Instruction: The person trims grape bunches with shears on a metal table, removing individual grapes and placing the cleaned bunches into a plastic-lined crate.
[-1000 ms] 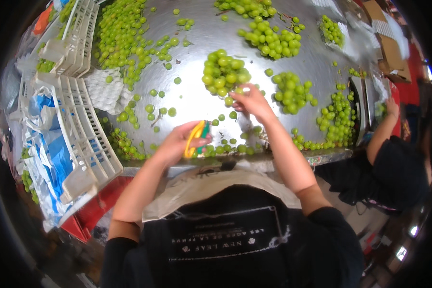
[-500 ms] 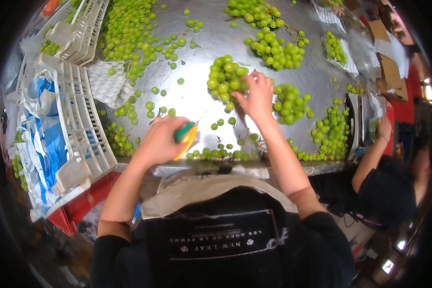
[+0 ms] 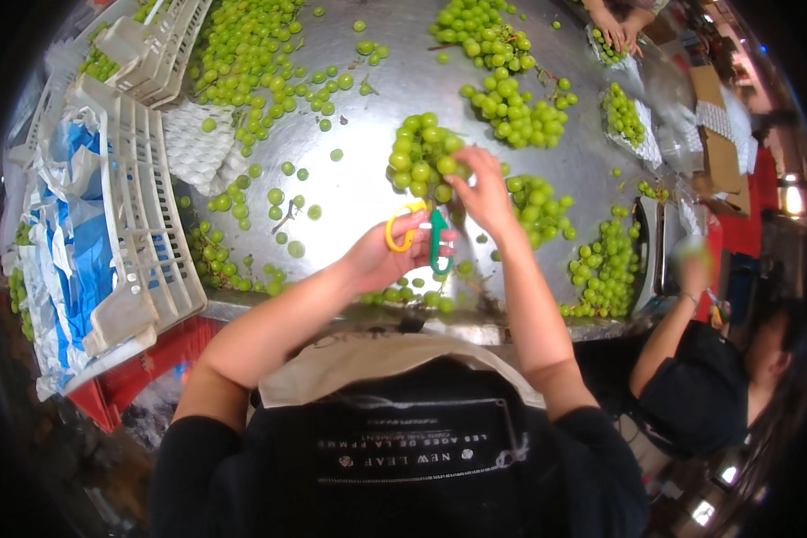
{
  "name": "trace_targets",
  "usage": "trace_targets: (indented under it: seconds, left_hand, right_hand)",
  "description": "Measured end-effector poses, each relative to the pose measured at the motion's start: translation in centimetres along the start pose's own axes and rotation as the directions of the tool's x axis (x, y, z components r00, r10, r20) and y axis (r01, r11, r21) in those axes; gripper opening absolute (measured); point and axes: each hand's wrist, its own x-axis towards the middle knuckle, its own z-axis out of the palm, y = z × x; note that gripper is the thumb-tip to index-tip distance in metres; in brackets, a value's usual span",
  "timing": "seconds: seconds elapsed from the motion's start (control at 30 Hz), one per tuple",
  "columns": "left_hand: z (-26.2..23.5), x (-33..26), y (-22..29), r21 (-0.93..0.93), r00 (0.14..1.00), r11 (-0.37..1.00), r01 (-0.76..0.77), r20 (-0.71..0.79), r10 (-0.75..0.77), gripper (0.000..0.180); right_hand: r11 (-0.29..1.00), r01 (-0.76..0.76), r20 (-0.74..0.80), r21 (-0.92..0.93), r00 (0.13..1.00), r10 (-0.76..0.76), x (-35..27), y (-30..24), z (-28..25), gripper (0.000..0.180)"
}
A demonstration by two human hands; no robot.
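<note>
My left hand (image 3: 377, 255) is closed on a pair of small scissors with one yellow and one green handle (image 3: 438, 244). Their tips lie close below a bunch of green grapes (image 3: 415, 160), and the blades are hard to make out. Fingers of my right hand (image 3: 487, 193) grip that bunch at its right side, over the metal table (image 3: 332, 211). More bunches (image 3: 518, 109) lie just beyond, and another bunch (image 3: 540, 208) rests to the right of my right hand. Loose grapes (image 3: 403, 294) are scattered near the table's front edge.
White plastic crates (image 3: 157, 224) stand at the left, one with blue and white wrapping. A grape heap (image 3: 247, 58) covers the far left. A packed bunch (image 3: 623, 115) sits on white padding at right. A co-worker's arm (image 3: 668, 336) is near right; another person's hands (image 3: 617, 31) work far right.
My left hand has moved right with the scissors, from the table's left part to just below the held bunch. My right hand still grips the bunch. Another person's hands now show more at far right.
</note>
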Motion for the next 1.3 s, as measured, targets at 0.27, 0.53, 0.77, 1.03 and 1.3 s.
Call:
trace_targets:
  seconds: [0.27,0.53,0.77,1.03,1.3]
  left_hand:
    - [0.9,-1.8,0.1,0.054,0.995,0.995,0.082,-0.069,-0.079,0.026]
    - [2.2,-0.8,0.3,0.051,0.994,0.998,-0.020,-0.103,0.025,0.024]
    - [0.4,2.0,0.2,-0.208,0.990,0.971,-0.118,-0.100,0.099,0.027]
    - [-0.1,2.9,0.1,-0.295,0.978,0.933,-0.205,-0.103,0.182,0.024]
    - [-0.9,2.8,-1.0,-0.395,0.978,0.895,-0.210,-0.089,0.190,0.020]
  right_hand:
    - [1.000,-0.011,0.033,0.011,0.999,0.011,-0.1,-0.1,-0.3,0.035]
    - [0.999,-0.022,0.053,0.039,0.998,0.020,0.0,0.1,-0.3,0.034]
    - [0.997,-0.004,0.051,0.071,0.999,0.000,0.1,0.2,-0.5,0.034]
    - [0.965,-0.194,-0.065,0.175,0.976,0.208,-0.9,-1.3,-0.7,0.027]
    - [-0.123,-0.677,0.674,0.725,0.663,0.325,-2.7,-4.5,-0.3,0.027]
